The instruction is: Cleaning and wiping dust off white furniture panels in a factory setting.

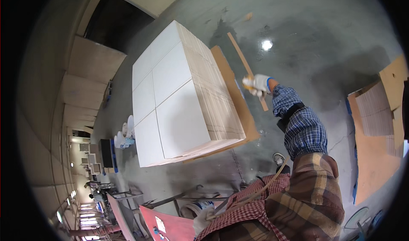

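In a white glove with a blue cuff, my right hand (257, 85) reaches out past the right side of a big stack. Its fingers are closed around a long, flat brown strip (239, 49), which juts out on both sides of the hand. A small yellowish patch shows at the fingers; I cannot make out what it is. My left hand (202, 221), also in a white glove, is low by my body, closed at the end of a narrow beige strap (268, 182). The stack (174, 100) is of flat white sheets in several blocks, resting on brown board (228, 72).
Below the stack stands a red panel (166, 222) beside a metal-framed cart (187, 200). To the right, more stacked board (375, 111) lies on a brown sheet (370, 172). White round containers (123, 134) stand left of the stack on the grey-green floor (315, 32).
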The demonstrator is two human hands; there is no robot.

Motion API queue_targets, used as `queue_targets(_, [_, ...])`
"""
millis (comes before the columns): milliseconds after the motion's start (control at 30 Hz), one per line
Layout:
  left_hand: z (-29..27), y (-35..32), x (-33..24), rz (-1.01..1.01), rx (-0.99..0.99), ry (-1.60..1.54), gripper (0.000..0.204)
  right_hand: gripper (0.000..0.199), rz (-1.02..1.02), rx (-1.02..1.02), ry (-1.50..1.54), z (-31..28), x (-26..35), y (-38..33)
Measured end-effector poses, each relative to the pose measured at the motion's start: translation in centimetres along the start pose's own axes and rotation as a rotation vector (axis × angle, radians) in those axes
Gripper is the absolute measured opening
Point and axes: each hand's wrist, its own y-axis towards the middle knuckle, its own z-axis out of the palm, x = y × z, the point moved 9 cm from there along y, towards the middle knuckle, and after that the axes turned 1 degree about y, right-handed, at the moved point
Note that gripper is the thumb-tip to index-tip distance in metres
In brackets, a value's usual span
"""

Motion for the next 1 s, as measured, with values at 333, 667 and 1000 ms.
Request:
queue_targets(333, [3.3, 0.4, -8.9, 0.123, -0.244, 0.215, 0.012, 0.063, -0.008, -0.169, 0.303, -9.4, 3.6, 4.6])
queue_targets(667, [5.3, 3.7, 5.7, -0.483, 0.191, -0.470, 0.007, 0.063, -0.156, -0.243, 0.482, -14.5, 7.3, 4.4])
queue_targets(1000, [11.5, 0.7, 10.0, -0.968, 0.424, -1.087, 0.018, 0.059, 0.001, -0.171, 0.005, 0.2, -13.3, 5.9])
